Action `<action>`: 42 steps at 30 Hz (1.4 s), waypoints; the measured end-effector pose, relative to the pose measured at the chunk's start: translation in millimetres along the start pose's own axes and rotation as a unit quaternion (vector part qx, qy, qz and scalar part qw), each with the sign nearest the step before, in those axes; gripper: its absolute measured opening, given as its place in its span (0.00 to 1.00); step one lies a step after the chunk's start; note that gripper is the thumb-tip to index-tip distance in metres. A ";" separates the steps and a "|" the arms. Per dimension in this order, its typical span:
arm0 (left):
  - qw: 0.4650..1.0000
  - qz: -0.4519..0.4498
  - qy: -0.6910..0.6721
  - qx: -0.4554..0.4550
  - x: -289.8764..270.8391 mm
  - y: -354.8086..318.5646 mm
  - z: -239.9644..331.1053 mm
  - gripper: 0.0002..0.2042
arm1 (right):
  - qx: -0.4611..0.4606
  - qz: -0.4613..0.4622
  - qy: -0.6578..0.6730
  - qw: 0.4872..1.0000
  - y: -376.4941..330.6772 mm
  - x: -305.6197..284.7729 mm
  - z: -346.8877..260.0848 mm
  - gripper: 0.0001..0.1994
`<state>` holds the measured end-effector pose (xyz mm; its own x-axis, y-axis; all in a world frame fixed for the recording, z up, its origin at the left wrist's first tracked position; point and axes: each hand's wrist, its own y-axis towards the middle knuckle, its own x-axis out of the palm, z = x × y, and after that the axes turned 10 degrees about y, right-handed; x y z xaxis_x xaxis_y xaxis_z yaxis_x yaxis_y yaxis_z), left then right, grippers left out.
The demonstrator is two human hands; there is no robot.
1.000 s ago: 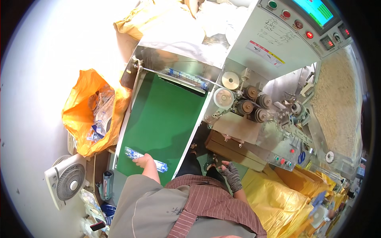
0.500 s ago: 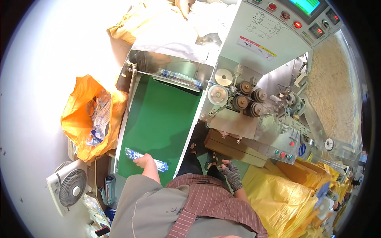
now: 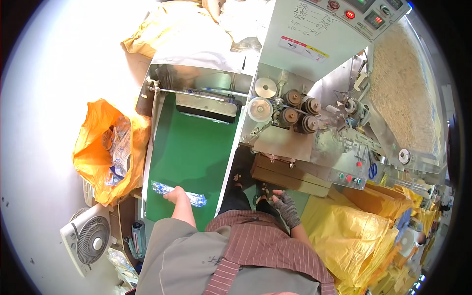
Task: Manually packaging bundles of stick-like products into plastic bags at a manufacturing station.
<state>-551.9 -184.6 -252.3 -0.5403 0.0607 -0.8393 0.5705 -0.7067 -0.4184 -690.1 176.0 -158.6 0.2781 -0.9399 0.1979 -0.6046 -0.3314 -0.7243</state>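
My left hand [image 3: 176,194] is closed around the middle of a long, narrow, clear plastic packet with blue print [image 3: 195,199], just over the near part of a green conveyor belt [image 3: 191,147]. The packet lies crosswise to the belt, and both its ends stick out past my fingers. My right hand [image 3: 286,209], in a grey fingerless glove, hangs beside my apron with its fingers apart and nothing in them. At the belt's far end, a metal plate with a dark lower edge [image 3: 206,105] spans the belt. A thin shiny strip shows along its bottom.
An orange bag [image 3: 88,152] with clear wrappers inside stands left of the belt, above a fan [image 3: 93,236]. To the right is a machine with rollers [image 3: 300,110] and a control panel [image 3: 361,17]. Large yellow bags [image 3: 344,231] lie at the lower right.
My view has shifted slightly. The metal plate at the belt's far end has swung into fuller view, and the packet seen there before no longer shows plainly. My left hand keeps its packet.
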 end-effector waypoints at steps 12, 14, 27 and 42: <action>0.996 -0.043 -0.056 0.054 2.4 11.2 -11.7 0.30 | -0.018 -0.041 -0.027 0.999 10.3 -0.4 2.0 0.13; 0.991 -0.059 -0.064 0.103 0.4 12.5 -13.7 0.29 | -0.015 -0.046 -0.036 0.998 9.9 3.5 -2.6 0.13; 0.791 -0.564 -0.215 0.098 -35.1 -92.5 -1.4 0.14 | 0.057 -0.166 -0.095 0.980 35.1 48.7 -42.5 0.21; 0.563 -0.798 -0.206 0.054 -127.5 -152.4 1.1 0.29 | 0.093 -0.410 -0.073 0.904 43.7 182.4 -92.2 0.17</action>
<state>-570.7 -85.4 -81.1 -0.4217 0.5257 0.7388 -0.8753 -0.0231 -0.4831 -734.6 -17.4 -93.2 0.6799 -0.3586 0.6397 -0.0177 -0.8800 -0.4746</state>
